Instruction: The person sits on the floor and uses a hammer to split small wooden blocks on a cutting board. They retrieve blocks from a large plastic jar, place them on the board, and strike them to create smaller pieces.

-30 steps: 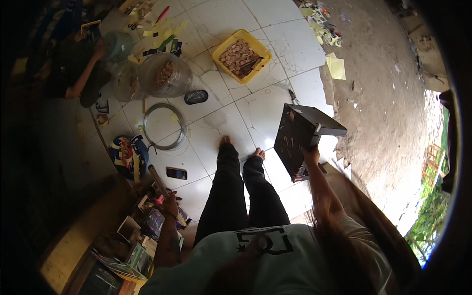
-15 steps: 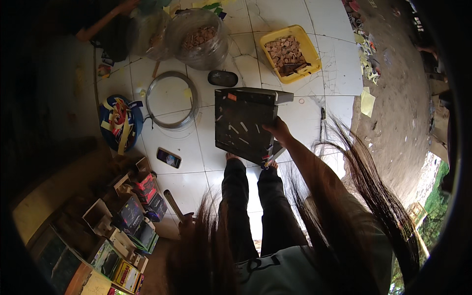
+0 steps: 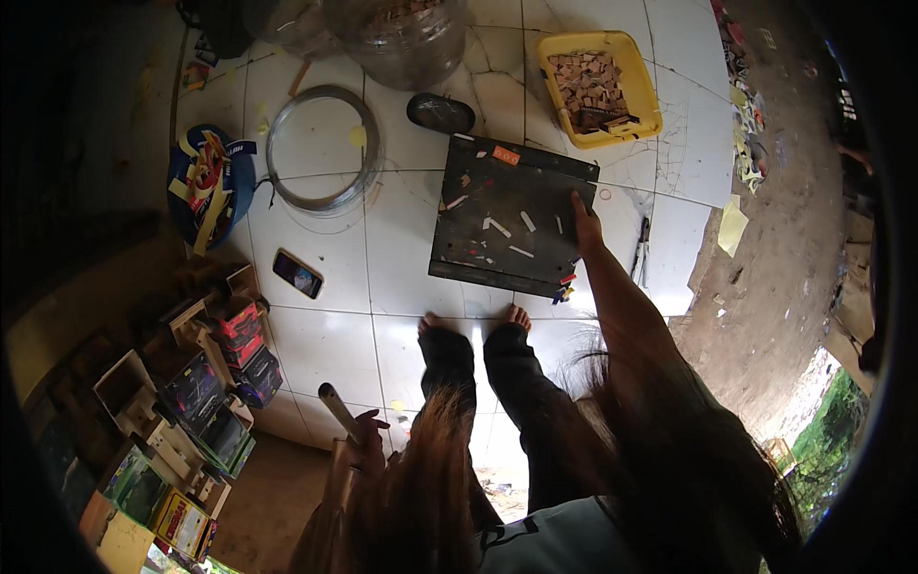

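My right hand (image 3: 587,226) grips the right edge of a flat black box-like board (image 3: 512,225). Paper scraps and an orange label lie on its top, and it appears to be at the tiled floor just beyond my feet. Low on the left, my left hand (image 3: 369,438) is closed around a long, narrow stick-like tool (image 3: 338,409) with a rounded dark end. Hair hides part of that hand and the tool's lower end. A dark oval case (image 3: 441,113) lies close to the board's far left corner.
Beyond the board stand a yellow basin (image 3: 654,113) of small brown pieces and a clear plastic tub (image 3: 411,53). Leftward are a wire coil (image 3: 371,143), a blue basin (image 3: 246,172) of paper strips, a phone (image 3: 298,274) and stacked boxes (image 3: 206,383). Pliers-like tool (image 3: 641,251) lies right.
The black board has gone from tilted to lying flatter, with my right hand still on its edge. My left hand and the stick-like tool show more fully. The view has shifted.
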`<state>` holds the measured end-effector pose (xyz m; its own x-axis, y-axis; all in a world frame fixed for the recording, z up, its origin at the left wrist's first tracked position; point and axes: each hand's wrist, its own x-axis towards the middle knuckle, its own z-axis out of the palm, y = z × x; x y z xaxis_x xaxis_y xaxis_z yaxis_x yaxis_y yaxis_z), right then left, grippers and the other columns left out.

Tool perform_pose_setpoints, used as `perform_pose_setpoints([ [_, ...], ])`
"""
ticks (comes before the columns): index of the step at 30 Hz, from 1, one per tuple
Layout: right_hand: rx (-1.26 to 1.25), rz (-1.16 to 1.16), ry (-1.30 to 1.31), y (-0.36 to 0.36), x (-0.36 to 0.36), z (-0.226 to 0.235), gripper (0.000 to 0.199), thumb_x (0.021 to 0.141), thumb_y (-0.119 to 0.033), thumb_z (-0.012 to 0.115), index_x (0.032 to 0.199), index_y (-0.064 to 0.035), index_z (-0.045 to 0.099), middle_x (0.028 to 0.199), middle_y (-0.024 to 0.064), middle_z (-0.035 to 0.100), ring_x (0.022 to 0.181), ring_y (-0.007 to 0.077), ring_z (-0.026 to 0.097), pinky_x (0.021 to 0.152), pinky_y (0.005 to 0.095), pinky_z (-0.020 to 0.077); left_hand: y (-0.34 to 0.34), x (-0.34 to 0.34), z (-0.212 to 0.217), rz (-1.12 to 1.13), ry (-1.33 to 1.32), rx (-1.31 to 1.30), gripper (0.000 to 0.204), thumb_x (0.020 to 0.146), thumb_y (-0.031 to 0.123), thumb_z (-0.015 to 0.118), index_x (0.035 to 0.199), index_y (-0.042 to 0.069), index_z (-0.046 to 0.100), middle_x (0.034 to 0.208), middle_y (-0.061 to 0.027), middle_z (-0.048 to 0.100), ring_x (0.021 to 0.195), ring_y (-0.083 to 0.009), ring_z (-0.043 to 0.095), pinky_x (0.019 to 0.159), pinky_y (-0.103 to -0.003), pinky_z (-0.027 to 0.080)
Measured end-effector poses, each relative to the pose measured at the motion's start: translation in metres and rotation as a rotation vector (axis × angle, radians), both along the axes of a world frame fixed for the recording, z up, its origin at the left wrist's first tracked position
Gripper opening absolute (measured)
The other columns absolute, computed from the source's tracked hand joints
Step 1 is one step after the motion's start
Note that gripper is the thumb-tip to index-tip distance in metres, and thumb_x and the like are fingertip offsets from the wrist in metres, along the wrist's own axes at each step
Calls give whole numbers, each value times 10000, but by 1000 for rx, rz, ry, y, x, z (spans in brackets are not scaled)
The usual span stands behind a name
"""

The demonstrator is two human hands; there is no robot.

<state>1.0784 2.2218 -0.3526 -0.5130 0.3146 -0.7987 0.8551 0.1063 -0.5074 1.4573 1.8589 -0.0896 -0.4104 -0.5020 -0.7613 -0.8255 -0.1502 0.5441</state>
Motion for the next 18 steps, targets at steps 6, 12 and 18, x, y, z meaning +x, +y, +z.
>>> perform_pose_setpoints([
  [6,41,46,104,-10,-18,2,825,801,-641,672,1243,50,589,1209,176,629,1129,284,587,960,377,443,19,-79,-49,-388,93,-223,224,935,118,553,1120,18,629,939,-123,695,869,-231,666,805,-339,515],
  [12,329,275,159,-37,-68,8,855,821,-666,613,1297,41,533,1268,235,566,1190,343,542,1006,390,415,46,-134,-67,-834,22,-375,269,941,196,574,1179,72,595,945,-151,661,859,-318,656,763,-388,530],
  [18,-185,1146,634,-30,2,167,718,835,-510,702,1363,-72,489,1367,167,492,1306,332,442,1104,413,338,96,-194,-61,-1339,-353,-358,377,961,223,491,1304,67,510,1051,-158,626,927,-320,664,774,-423,558],
])
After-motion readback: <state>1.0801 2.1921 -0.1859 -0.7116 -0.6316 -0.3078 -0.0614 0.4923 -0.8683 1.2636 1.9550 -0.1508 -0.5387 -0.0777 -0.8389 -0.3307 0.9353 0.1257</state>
